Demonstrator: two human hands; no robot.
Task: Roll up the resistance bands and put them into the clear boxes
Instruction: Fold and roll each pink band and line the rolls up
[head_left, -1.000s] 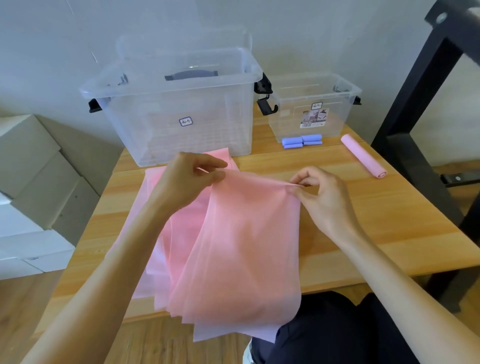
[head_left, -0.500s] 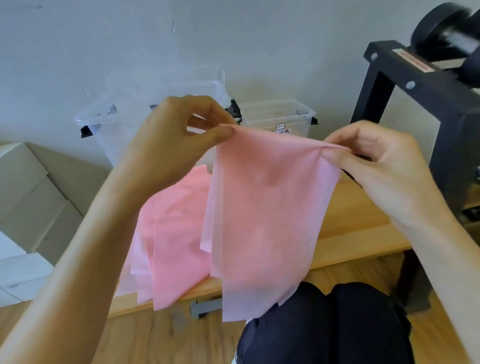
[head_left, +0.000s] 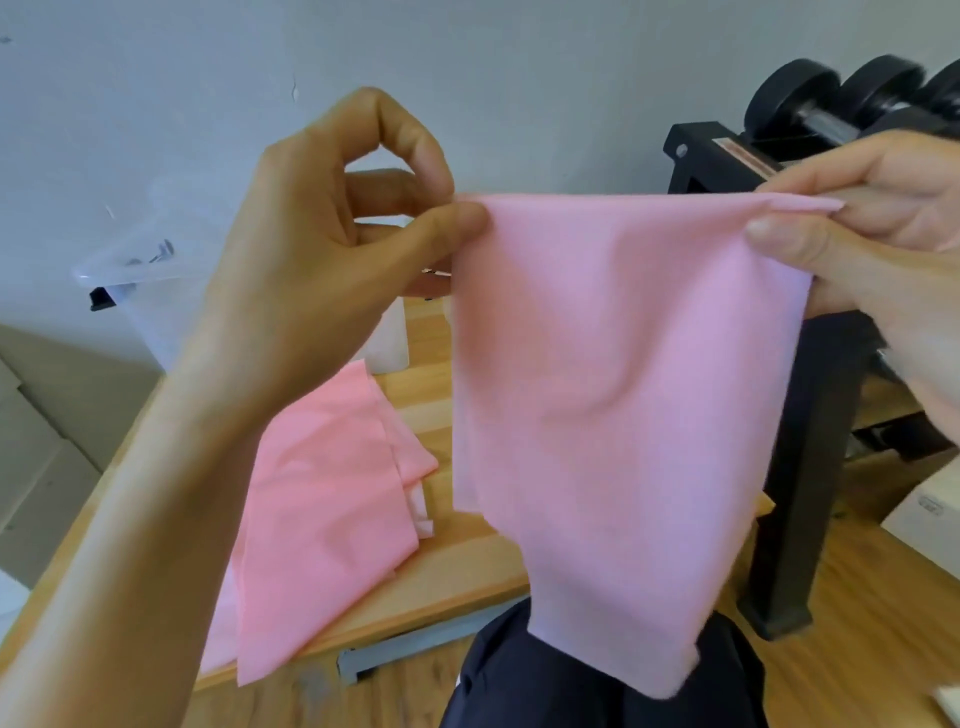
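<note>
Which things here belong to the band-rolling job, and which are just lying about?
Part of the job:
- pink band, pinched at its top corners by the left hand and right hand
- pile of pink bands on the table
- clear box

Lying about:
- black rack
- dumbbells
- cardboard boxes

A plain pale grey wall (head_left: 519, 62) fills the far side, with a few small marks on it. In front of it stands a light brown wooden table (head_left: 457, 561) with a grey metal bar (head_left: 415, 647) under its near edge. The floor is brown wooden boards (head_left: 857, 597). On the right stands a black metal rack (head_left: 810, 467), and round black dumbbells (head_left: 831, 98) sit on top of it. On the left, pale cardboard boxes (head_left: 47, 415) are stacked up. A white box (head_left: 924, 509) sits low on the far right.
</note>
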